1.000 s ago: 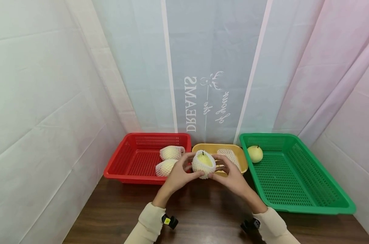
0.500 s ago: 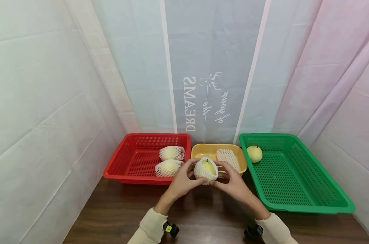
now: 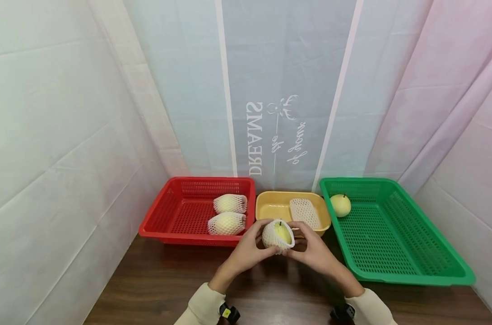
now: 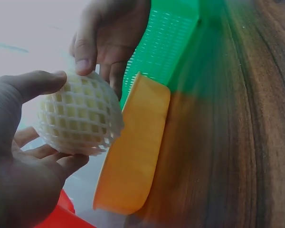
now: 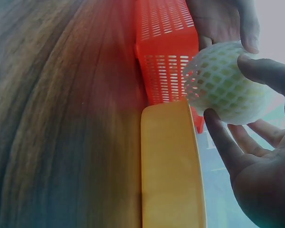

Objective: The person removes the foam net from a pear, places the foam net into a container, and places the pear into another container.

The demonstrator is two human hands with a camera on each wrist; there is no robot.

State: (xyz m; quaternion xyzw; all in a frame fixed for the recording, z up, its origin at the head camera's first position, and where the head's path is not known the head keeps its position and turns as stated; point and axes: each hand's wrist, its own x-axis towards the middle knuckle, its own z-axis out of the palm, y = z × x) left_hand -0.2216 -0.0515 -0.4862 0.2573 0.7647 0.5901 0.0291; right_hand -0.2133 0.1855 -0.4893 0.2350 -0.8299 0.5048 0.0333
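A yellow-green pear [image 3: 283, 232] sits in a white foam net [image 3: 272, 239], its stem and top bare in the head view. My left hand [image 3: 247, 251] grips it from the left, thumb on the near side. From the right my right hand [image 3: 317, 252] holds the same netted pear, the two thumb tips close together. In the left wrist view the net [image 4: 80, 114] covers the side of the fruit, and the left hand's [image 4: 33, 180] fingers curve beneath it. The right wrist view shows the right hand [image 5: 270, 175] around the net [image 5: 228, 85].
A red basket [image 3: 181, 235] at the left holds two netted pears [image 3: 229, 204]. Behind the hands, a yellow tray [image 3: 272, 196] contains an empty-looking foam net [image 3: 304, 213]. In the green basket [image 3: 412, 279] at the right, one bare pear [image 3: 341, 206] lies at the left side.
Both hands have moved slightly toward the person and to the right, carrying the netted pear. More of the yellow tray and the red basket's nearer pear now shows.
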